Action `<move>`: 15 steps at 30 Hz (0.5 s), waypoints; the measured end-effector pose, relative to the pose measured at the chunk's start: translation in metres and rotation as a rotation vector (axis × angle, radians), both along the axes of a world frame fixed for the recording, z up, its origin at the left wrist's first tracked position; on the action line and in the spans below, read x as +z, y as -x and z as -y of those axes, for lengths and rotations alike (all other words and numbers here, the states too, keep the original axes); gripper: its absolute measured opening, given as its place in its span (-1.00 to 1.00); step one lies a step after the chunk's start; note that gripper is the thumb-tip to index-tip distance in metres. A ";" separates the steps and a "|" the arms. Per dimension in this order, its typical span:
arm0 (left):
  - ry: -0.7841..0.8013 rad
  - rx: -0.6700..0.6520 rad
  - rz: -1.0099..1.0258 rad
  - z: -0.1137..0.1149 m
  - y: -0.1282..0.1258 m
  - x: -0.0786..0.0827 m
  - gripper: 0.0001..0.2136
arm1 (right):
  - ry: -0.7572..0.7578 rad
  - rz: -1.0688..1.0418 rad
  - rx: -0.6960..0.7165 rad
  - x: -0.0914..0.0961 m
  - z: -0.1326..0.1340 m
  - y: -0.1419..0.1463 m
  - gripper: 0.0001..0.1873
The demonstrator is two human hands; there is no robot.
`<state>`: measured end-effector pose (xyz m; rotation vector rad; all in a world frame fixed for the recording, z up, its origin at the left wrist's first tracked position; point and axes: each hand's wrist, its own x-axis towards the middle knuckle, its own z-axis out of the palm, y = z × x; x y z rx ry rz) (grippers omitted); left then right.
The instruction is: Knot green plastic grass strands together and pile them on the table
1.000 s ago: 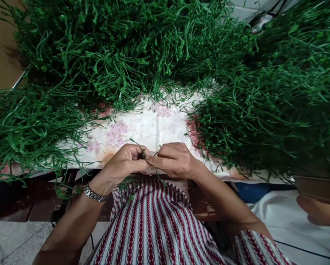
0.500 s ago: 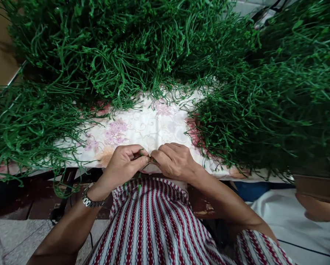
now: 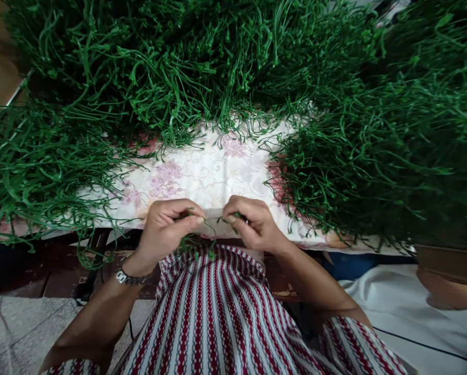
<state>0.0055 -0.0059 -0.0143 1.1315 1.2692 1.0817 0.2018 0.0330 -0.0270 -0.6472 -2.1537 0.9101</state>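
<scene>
My left hand (image 3: pixel 167 229) and my right hand (image 3: pixel 253 224) are both closed in a pinch at the near edge of a table covered with a floral cloth (image 3: pixel 206 177). Between them they hold thin green plastic stems (image 3: pixel 202 237), and some of these hang down over my red-and-white striped lap (image 3: pixel 218 317). A short gap separates the two hands. A metal watch (image 3: pixel 128 278) is on my left wrist.
Big heaps of green plastic stems (image 3: pixel 171 67) ring the cloth at the left, back and right (image 3: pixel 390 151). Another person's arm and white clothing (image 3: pixel 440 302) show at the lower right. A tiled floor (image 3: pixel 18 328) lies at the lower left.
My hands were touching fingertip to fingertip; now they have drawn apart sideways, with green stems showing between and below them. The view has tilted slightly.
</scene>
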 end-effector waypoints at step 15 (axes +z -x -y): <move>-0.403 -0.057 -0.520 -0.002 -0.015 0.002 -0.87 | 0.915 -0.286 0.030 0.002 0.012 0.027 -0.70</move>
